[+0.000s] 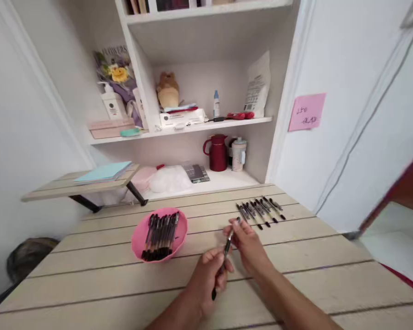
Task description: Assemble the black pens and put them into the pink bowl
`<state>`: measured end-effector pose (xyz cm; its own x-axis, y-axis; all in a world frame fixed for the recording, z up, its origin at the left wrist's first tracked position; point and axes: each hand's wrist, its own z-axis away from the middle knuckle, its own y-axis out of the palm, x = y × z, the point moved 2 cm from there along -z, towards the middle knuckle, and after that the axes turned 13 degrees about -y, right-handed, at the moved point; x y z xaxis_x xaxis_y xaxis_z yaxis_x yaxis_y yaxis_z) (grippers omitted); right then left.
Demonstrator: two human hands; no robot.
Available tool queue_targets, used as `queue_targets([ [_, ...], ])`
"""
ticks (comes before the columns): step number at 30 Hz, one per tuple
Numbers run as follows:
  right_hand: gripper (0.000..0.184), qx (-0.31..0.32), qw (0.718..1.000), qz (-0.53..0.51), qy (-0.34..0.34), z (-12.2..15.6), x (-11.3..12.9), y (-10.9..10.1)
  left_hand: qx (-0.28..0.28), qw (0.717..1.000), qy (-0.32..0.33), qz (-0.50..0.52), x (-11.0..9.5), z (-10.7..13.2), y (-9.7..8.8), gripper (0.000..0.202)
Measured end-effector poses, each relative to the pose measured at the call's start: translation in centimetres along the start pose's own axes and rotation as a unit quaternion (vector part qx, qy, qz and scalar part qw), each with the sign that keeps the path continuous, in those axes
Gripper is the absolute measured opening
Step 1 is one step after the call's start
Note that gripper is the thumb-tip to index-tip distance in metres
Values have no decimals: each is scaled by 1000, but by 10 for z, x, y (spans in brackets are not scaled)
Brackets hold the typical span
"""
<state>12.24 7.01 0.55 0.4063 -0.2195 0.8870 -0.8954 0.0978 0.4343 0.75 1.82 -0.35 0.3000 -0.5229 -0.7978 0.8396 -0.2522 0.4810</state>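
A slim pen (229, 242) with dark parts and a clear-looking section slants over the table between my hands. Its lower part is wrapped by the fingers of my left hand (209, 275), and a black end sticks out below. My right hand (247, 244) pinches the upper end between thumb and fingers; that tip is partly hidden. Just beyond my right hand lies a slanting row of several black pens and pen parts (258, 210). To the left of my left hand stands a pink bowl (135, 240) with several black-capped pens (161, 234) lying side by side in it.
The slatted wooden table (296, 256) meets a white shelf unit (223, 181) at the back. A small raised stand (48, 189) carrying blue paper (105, 172) is at the back left. A red jug (218, 153) and a pale cup (238, 156) stand on the low shelf.
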Motion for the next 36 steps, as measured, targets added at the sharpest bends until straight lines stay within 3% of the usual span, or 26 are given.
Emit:
queue_targets([
  [4,45,-46,972,219,-69,-37,4,-34,5,1000,6,10,6,-2,-13,36],
  [5,44,-21,945,314,-89,-46,7,-41,5,1000,5,13,6,-3,-15,37],
  [10,21,42,869,483,-100,-84,16,-65,5,1000,7,27,4,-7,-19,39],
  [17,12,101,725,673,-105,-97,1,-41,17,1000,-2,25,5,-9,-24,38],
  [22,16,139,666,727,-99,-97,-15,-27,23,999,-1,32,5,-9,-25,38],
  [26,18,149,650,739,-95,-98,-18,-24,20,999,-2,35,6,-10,-25,37],
  [29,17,146,658,733,-93,-98,-18,-23,22,999,-5,36,7,-11,-26,36],
  [32,15,132,684,712,-92,-96,-13,-26,25,999,-11,39,6,-11,-26,36],
  [36,16,90,742,659,-88,-94,6,-39,27,999,-9,41,5,-10,-26,35],
])
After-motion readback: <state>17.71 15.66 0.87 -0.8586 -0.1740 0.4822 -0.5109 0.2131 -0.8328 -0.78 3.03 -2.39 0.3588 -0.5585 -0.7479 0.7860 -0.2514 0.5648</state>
